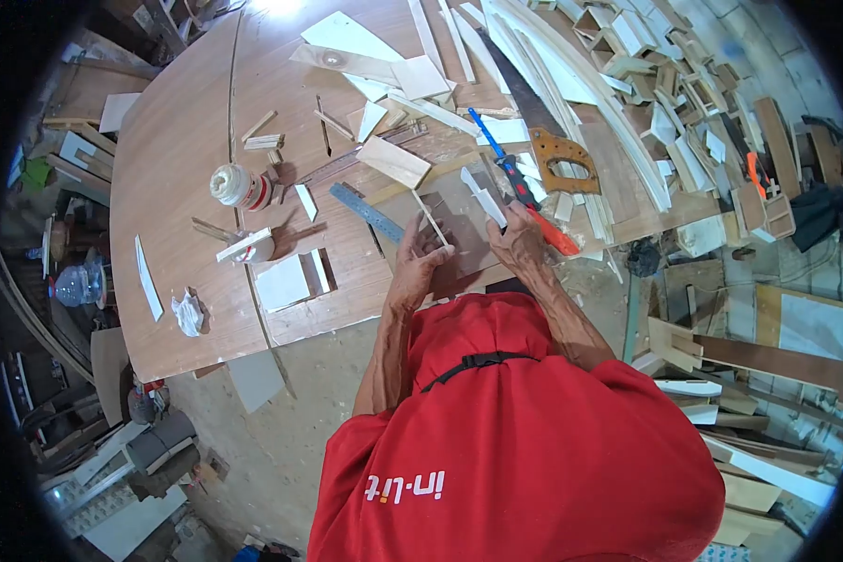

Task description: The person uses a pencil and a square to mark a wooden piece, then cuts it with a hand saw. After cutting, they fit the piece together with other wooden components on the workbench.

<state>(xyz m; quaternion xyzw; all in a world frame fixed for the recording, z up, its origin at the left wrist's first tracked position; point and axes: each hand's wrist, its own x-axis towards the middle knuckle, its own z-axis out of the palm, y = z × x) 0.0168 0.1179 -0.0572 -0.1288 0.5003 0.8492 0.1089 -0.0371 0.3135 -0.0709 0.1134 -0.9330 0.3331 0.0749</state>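
My left hand (420, 260) is closed around the lower end of a thin wooden strip (430, 217) that points away from me. In my right hand (518, 242) is a narrow white piece (483, 199) with a pointed far end, gripped at its near end. A flat wooden board (393, 162) lies just beyond the strip. Left of my left hand rests a metal ruler (365, 213). Close by my right hand are a long blue and black tool (506, 161) with a red end and a handsaw (564, 162) with a wooden handle.
On the brown table (178, 150) stand a white tub (239, 187) and a second container (258, 249) with a wooden piece across it. A crumpled white wad (188, 313) sits near the left edge. Wood offcuts (356, 56) cover the far side; more wooden pieces (684, 103) are piled at right.
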